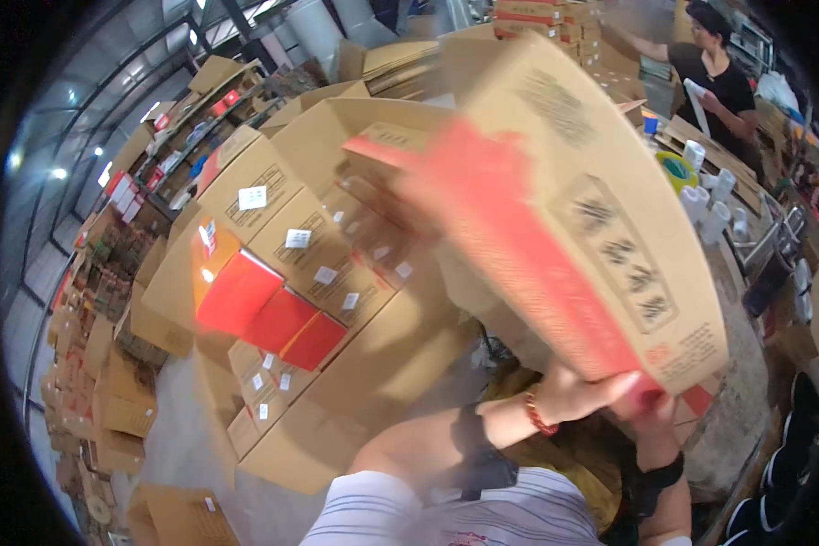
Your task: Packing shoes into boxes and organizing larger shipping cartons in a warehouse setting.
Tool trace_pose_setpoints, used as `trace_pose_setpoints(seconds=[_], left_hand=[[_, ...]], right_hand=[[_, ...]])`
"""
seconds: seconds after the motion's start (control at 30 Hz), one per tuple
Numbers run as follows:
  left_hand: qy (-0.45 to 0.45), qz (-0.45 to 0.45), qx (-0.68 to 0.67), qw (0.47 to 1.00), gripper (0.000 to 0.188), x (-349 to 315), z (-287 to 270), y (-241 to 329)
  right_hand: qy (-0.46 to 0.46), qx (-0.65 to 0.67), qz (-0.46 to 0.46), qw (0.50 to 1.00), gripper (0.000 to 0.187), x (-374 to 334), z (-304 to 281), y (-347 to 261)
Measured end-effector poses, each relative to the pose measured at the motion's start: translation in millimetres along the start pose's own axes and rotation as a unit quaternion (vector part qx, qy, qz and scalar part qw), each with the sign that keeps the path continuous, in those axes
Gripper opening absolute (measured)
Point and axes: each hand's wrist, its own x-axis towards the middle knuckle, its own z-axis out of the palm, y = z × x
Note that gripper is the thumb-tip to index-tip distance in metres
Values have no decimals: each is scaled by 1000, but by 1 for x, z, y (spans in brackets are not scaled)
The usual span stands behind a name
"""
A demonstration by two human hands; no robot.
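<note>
A tall tan cardboard carton (601, 200) with a red band and dark printing is tilted up in front of me, its upper left part smeared by motion. My left hand (578, 396), with a red bead bracelet at the wrist, grips its lower edge, the thumb lying along the red band. Close beside it, my right hand (651, 414) holds the bottom corner of the same carton; its fingers are blurred and partly hidden. To the left stands a large open cardboard box (373, 373) packed with smaller tan boxes (287, 232) bearing white labels, and several red boxes (278, 314).
At the right, a cluttered workbench (733, 259) carries clear tape rolls (719, 214) and a yellow-green tape roll (675, 170). A co-worker (714, 82) in a dark top stands behind it. Stacked cartons (123, 391) line the far left; another open box (187, 519) sits at lower left.
</note>
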Motion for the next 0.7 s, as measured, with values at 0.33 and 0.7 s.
trace_pose_setpoints(seconds=[0.33,0.7], left_hand=[[358,172,178,900,58,-67,-216,207],[466,138,66,871,31,21,-359,334]], right_hand=[[-123,-93,36,987,61,41,45,21],[-127,-117,77,982,33,32,58,24]])
